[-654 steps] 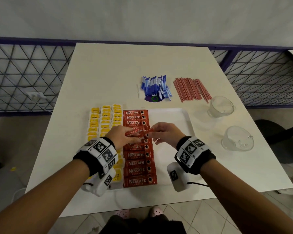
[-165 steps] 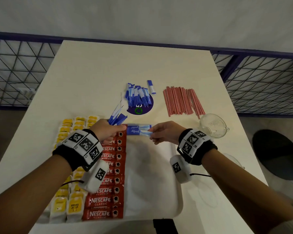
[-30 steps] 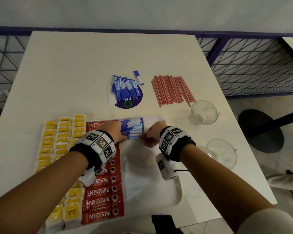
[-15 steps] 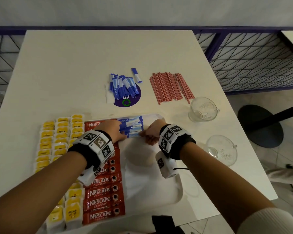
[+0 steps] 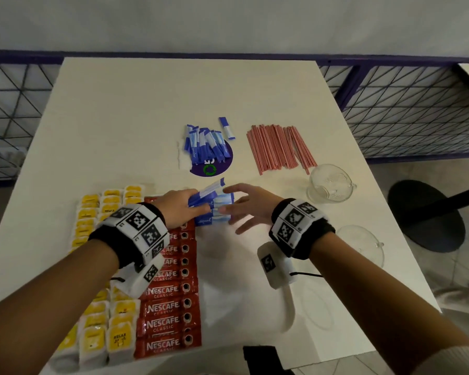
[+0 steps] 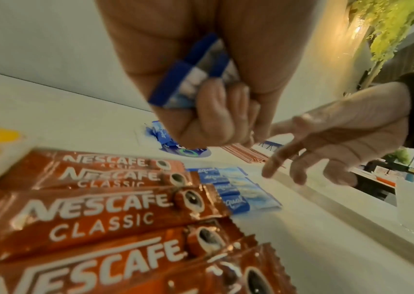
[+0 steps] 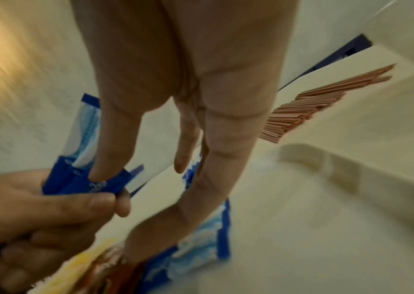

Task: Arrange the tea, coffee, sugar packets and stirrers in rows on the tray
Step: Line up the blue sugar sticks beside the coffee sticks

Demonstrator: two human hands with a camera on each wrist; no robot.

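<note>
**Sugar sticks held over the tray**

On the white tray [image 5: 287, 309], nearest: yellow tea bags [image 5: 117, 339] and red coffee sachets [image 5: 171, 307] in columns, long axes left to right. Farther in, four blue sugar packets [image 6: 236, 191] laid flat beside the coffee, also crosswise. Just above them, left hand [image 5: 179, 209] clenched around a bundle of sugar sticks [image 5: 209, 193], ends aimed right and away. Right hand [image 5: 247, 207] released, fingers spread, one fingertip touching the bundle. Beyond, on the table [image 5: 146, 109]: loose sugar pile [image 5: 203, 144], red stirrers [image 5: 279, 147] pointing away.
</note>
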